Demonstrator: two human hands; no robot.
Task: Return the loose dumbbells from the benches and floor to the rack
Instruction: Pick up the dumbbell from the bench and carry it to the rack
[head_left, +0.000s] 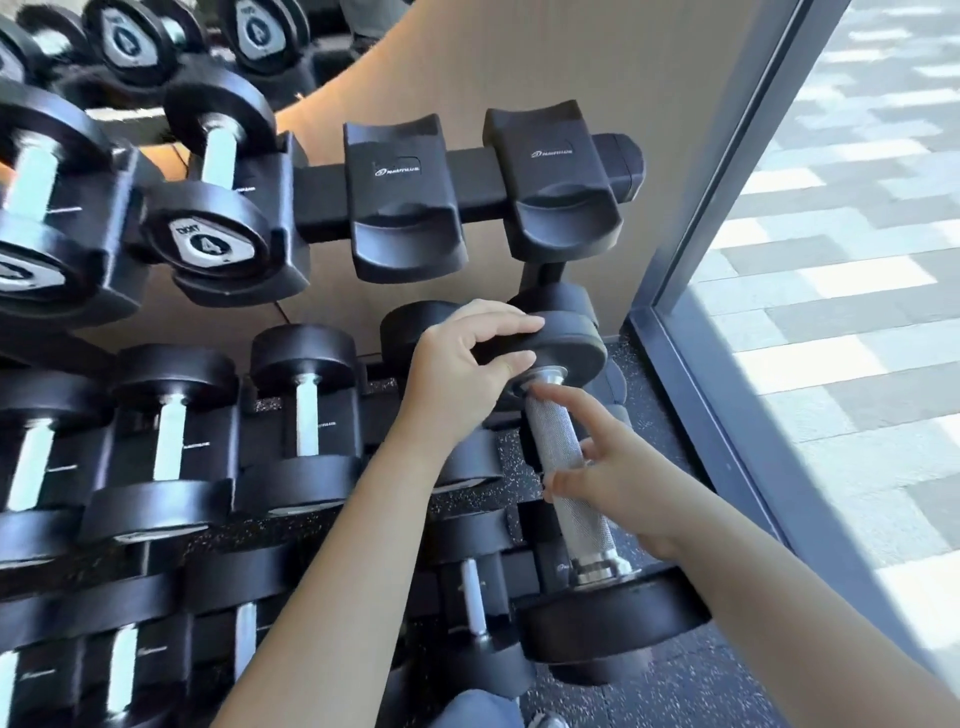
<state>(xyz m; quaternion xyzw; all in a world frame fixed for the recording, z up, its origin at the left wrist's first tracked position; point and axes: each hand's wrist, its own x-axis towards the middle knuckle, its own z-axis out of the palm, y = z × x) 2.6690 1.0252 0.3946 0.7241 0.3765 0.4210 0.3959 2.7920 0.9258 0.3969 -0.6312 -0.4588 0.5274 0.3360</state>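
Place: gym weights corner, going by my feed
Rack: tiered black rack (322, 192), moulded saddles with Nautilus logos
Weights: rows of round-head dumbbells (306, 410), chrome handles, one stamped 4
Floor: speckled black rubber floor (654, 699)
Wall: mirror (124, 41) up top doubling the dumbbells
Side: big glass pane (831, 260), paving outside

Black dumbbell (576, 483), knurled silver handle; black rack (467, 192); speckled floor (675, 691) (grey-white paving (841, 260) outside)

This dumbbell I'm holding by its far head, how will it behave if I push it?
The dumbbell is probably heavy: its heads look thick and solid. Round heads may let it roll sideways. The knurled handle should grip well.
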